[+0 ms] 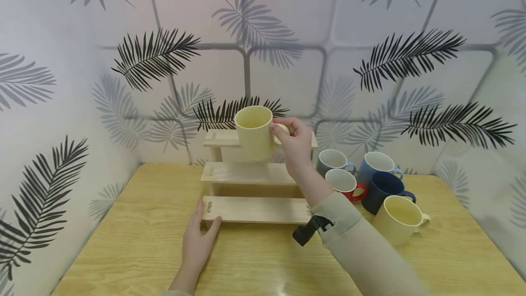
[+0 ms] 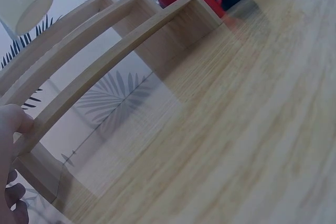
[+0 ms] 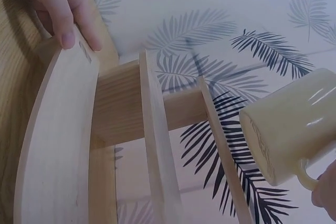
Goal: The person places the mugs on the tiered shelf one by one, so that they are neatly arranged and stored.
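Note:
A pale yellow mug [image 1: 255, 137] hangs upright in the air in front of the top step of a three-step wooden shelf [image 1: 255, 209]. My right hand [image 1: 295, 140] pinches its handle between thumb and fingers. In the right wrist view the underside of the mug [image 3: 289, 124] shows, apart from the boards. My left hand [image 1: 198, 239] rests at the left end of the lowest board, thumb on the front edge and fingers along the side. The left wrist view has that thumb [image 2: 18, 119] against the board's edge.
Right of the shelf stand several mugs: a grey one [image 1: 324, 166], a light blue one [image 1: 365, 166], a red one [image 1: 349, 192], a dark blue one [image 1: 376, 195] and a second yellow one [image 1: 390, 225]. A leaf-patterned wall [image 1: 287, 17] rises behind the wooden table [image 1: 135, 241].

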A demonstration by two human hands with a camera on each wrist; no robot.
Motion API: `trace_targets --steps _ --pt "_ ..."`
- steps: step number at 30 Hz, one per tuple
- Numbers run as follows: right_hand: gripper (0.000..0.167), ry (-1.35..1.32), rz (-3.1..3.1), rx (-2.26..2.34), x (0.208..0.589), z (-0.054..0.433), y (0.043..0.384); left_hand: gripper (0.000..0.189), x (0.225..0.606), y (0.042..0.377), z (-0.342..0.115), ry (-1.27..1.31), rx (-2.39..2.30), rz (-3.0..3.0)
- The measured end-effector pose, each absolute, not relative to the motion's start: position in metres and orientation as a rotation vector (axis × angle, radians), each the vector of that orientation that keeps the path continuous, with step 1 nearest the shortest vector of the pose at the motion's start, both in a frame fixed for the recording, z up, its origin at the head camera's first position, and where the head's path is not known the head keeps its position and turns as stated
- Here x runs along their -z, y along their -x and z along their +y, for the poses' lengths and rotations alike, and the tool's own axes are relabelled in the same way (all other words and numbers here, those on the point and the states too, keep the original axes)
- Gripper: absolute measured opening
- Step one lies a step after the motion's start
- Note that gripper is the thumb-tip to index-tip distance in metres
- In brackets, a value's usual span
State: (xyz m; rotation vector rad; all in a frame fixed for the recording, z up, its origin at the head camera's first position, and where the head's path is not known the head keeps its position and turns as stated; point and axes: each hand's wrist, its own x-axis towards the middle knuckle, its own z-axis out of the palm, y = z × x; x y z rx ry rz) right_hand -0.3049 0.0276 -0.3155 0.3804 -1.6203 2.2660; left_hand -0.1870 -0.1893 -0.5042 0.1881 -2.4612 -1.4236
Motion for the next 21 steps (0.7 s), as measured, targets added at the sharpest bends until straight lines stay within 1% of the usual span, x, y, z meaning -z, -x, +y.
trace_targets --steps 11,21 --pt "0.016 -0.332 -1.778 -2.152 0.304 -0.02 0.326 0.08 0.503 0.187 -0.189 -0.178 1.407 -2.465" --pt "0.016 -0.29 -1.9 -2.075 0.303 -0.042 0.34 0.08 0.501 0.188 -0.188 -0.187 1.412 -2.462"
